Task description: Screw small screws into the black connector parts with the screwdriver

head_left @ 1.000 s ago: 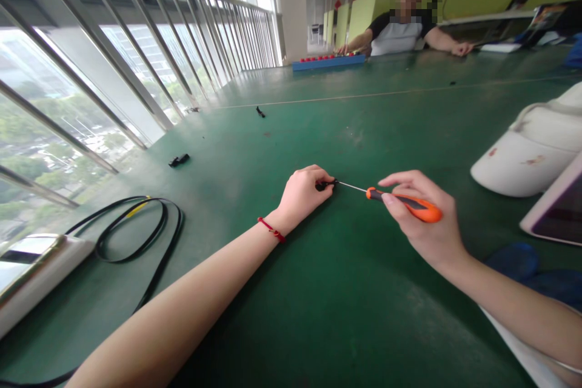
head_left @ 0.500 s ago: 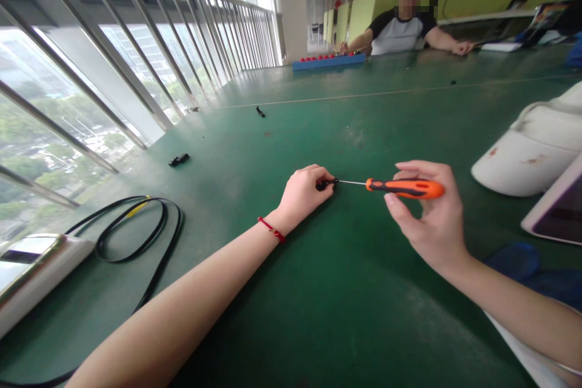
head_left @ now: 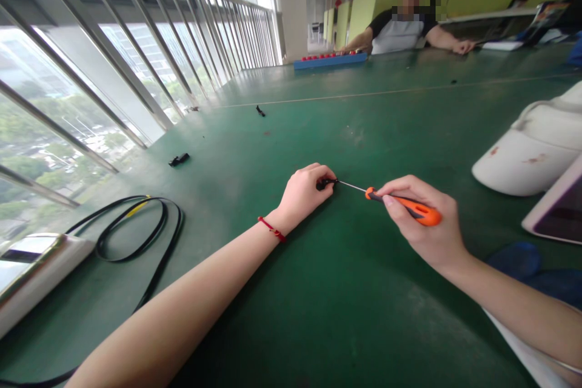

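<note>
My left hand [head_left: 307, 191], with a red cord at the wrist, pinches a small black part [head_left: 324, 183] against the green tabletop [head_left: 291, 291]. The fingers hide much of that part. My right hand [head_left: 427, 224] is closed on the orange and black handle of a screwdriver [head_left: 421, 211]. Its thin metal shaft points left, and the tip meets the right end of the black part, as far as can be seen. The handle slants down to the right.
Small black pieces [head_left: 179, 160] lie at the left and farther back. A black cable [head_left: 175, 236] loops beside a white device [head_left: 40, 273]. At the right are a white container [head_left: 530, 151] and a tablet-like device [head_left: 559, 206]. A person [head_left: 400, 33] sits opposite by a blue rack [head_left: 327, 62].
The screwdriver handle has tilted down at its rear end, and my right fingers have closed around it from a looser hold. My left hand has stayed in place.
</note>
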`<state>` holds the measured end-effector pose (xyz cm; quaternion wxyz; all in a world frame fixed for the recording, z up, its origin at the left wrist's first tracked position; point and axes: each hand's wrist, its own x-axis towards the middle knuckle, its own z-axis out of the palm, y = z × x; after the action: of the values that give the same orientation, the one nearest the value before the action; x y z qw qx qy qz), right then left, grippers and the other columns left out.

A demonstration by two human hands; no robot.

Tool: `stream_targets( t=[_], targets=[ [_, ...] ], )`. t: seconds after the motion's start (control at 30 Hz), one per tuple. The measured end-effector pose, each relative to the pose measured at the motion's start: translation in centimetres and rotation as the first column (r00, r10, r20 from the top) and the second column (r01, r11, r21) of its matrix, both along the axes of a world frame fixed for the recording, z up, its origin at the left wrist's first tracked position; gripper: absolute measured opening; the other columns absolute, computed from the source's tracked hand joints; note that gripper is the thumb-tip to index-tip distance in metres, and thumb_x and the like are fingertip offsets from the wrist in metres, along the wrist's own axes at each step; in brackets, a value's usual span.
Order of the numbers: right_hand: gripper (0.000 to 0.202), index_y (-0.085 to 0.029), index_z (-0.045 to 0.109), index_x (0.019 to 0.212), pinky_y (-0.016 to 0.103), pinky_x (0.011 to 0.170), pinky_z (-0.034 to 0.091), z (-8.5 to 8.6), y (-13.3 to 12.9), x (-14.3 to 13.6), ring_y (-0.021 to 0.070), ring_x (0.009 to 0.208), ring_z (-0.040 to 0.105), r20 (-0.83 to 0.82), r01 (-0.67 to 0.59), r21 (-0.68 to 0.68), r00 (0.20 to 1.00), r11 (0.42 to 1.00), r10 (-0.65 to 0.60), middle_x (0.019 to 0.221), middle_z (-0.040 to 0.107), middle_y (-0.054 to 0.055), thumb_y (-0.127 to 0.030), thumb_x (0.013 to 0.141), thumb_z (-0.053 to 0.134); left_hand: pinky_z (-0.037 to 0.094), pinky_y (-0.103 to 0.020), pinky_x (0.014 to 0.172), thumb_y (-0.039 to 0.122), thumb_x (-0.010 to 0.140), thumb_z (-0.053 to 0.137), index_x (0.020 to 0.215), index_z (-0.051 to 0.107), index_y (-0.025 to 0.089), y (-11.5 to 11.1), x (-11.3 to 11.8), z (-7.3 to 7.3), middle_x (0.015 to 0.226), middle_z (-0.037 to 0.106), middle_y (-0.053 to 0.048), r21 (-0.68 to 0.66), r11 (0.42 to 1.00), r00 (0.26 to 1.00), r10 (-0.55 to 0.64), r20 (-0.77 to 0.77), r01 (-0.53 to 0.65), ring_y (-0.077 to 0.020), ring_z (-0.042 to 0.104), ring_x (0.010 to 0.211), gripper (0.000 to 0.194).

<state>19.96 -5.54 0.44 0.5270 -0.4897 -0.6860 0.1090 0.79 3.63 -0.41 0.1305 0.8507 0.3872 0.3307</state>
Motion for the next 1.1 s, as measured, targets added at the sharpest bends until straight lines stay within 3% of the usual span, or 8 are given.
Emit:
stream_targets(
  t=[0.43,0.63,1.1],
  targets=[
    [0.006,-0.024,0.063,0.079,0.027,0.060,0.048,0.07,-0.13,0.10,0.0151,0.067,0.062,0.035,0.050,0.120,0.998,0.992,-0.054,0.074,0.068,0.000,-0.019,0.080,0.058,0.047,-0.024,0.067,0.014,0.073,0.057,0.075,0.063,0.016,0.05,0.13,0.01,0.079,0.064,-0.002,-0.020,1.000,1.000,0.021,0.018,-0.021,-0.0127,0.059,0.070,0.006],
    [0.010,-0.025,0.061,0.082,0.030,0.064,0.047,0.63,-0.46,-0.33,0.0150,0.064,0.058,0.210,-0.093,0.213,0.977,0.973,0.047,0.072,0.067,-0.001,-0.016,0.078,0.056,0.046,-0.024,0.065,0.012,0.071,0.058,0.076,0.062,0.016,0.04,0.13,-0.06,0.079,0.063,-0.002,-0.016,1.000,1.000,0.007,0.024,-0.006,-0.0131,0.058,0.070,0.007],
    [0.007,-0.025,0.061,0.082,0.030,0.064,0.050,0.41,-0.35,-0.41,0.0172,0.070,0.061,0.185,-0.062,0.105,0.982,0.992,0.042,0.077,0.067,0.001,-0.020,0.078,0.058,0.048,-0.024,0.067,0.012,0.071,0.056,0.078,0.062,0.016,-0.38,0.21,0.20,0.085,0.064,-0.002,-0.018,1.000,0.999,0.024,-0.044,-0.025,-0.0135,0.060,0.073,0.011]
  ],
)
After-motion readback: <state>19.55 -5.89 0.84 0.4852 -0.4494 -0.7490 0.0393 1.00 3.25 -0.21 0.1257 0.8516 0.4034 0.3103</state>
